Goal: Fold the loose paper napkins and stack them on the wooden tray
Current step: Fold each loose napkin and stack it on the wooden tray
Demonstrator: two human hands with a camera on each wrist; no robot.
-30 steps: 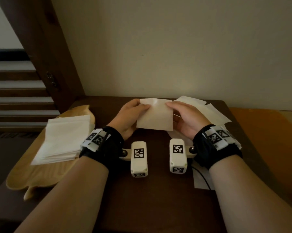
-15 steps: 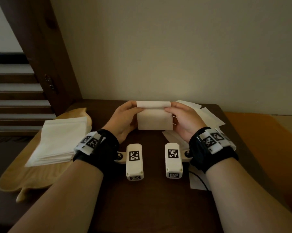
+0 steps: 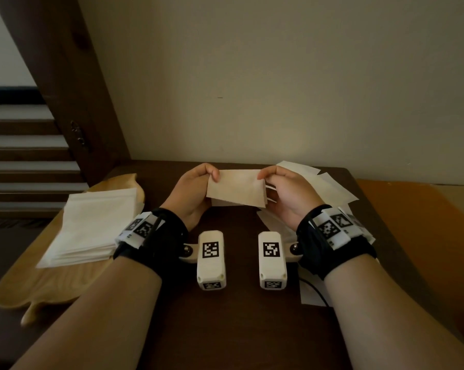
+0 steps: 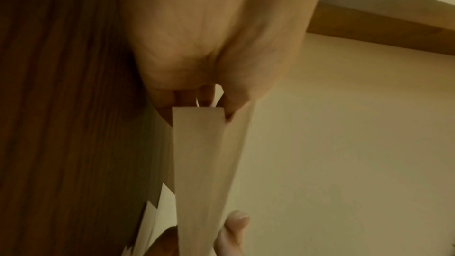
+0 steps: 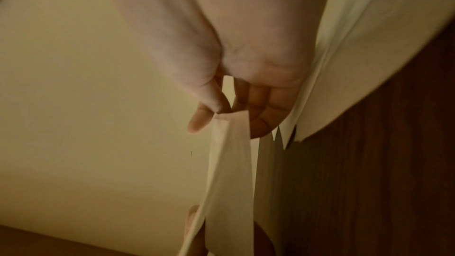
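Napkin (image 3: 236,188) being folded in mid-air, held just above the dark bench (image 3: 241,316) at its far middle.

The left hand (image 3: 190,193) and right hand (image 3: 287,193) are each pinching an upper corner between thumb and curled fingers — likely keeping the edges aligned for a clean crease. Loose napkins (image 3: 329,188) are lying to the right, feeding the work — the folded stack (image 3: 92,225) is sitting on the wooden tray (image 3: 46,284) at left, within easy reach.

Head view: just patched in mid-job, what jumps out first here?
A folded napkin held up over the middle of the dark table, the left hand and right hand each pinching a top corner. Left of it, a neat stack of folded napkins sits on the wooden tray; loose napkins lie scattered at right.
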